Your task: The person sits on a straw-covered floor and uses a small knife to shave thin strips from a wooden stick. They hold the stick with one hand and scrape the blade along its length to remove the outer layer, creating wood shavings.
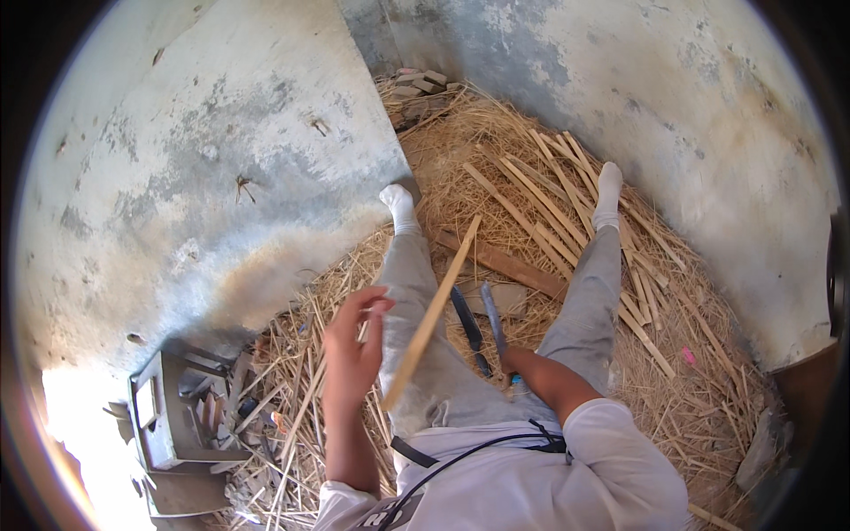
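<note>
My left hand (356, 341) is raised over my left leg, fingers loosely bent with a gap between them and nothing visibly in them. Just right of it, a long pale wooden strip (433, 310) slants across my left thigh, apart from the fingers; whether it rests on anything I cannot tell. Between my legs, my right hand (519, 360) is closed on the handle of a long-bladed knife (492, 313), its grey blade pointing away from me. A little blue shows below that fist. Beside the blade lies a long dark object (466, 320), its kind unclear.
Several split wooden strips (540, 208) lie near my right foot, with a reddish-brown plank (505, 263) between my legs. Straw and splinters (682, 420) cover the floor. A grey broken frame (168, 411) stands at left. Stained walls (239, 150) rise close by; bricks (421, 86) sit in the far corner.
</note>
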`<state>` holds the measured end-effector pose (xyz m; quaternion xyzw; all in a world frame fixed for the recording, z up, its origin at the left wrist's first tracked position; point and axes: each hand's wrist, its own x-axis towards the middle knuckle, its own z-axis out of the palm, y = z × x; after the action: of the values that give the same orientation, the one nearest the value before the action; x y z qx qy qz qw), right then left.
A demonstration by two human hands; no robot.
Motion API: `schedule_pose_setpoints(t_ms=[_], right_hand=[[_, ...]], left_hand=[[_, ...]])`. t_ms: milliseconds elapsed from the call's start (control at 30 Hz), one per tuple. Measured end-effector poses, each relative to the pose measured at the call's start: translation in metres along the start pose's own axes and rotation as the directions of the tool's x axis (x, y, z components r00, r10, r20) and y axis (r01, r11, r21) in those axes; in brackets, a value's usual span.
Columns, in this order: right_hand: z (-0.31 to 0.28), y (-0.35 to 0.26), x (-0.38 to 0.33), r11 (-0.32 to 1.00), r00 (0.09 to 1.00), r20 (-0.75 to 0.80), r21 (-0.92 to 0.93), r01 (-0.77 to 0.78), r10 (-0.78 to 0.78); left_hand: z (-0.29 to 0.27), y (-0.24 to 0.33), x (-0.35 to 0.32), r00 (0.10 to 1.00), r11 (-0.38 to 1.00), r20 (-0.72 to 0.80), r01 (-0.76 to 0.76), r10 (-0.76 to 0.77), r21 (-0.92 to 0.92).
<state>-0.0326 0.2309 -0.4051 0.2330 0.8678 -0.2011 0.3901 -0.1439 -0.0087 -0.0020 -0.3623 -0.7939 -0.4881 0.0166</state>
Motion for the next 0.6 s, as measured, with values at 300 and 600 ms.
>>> schedule_pose_setpoints(t_ms=[300,600], right_hand=[[-0.002,0.010,-0.018,0.999,0.997,0.072,-0.019,0.030,-0.029],[0.016,0.038,0.030,0.978,0.995,-0.071,0.202,-0.049,0.065]], left_hand=[[0.070,-0.034,-0.056,0.754,0.646,0.387,0.065,-0.531,0.760],[0.020,-0.037,-0.116,0.800,0.830,0.234,0.501,-0.552,0.245]])
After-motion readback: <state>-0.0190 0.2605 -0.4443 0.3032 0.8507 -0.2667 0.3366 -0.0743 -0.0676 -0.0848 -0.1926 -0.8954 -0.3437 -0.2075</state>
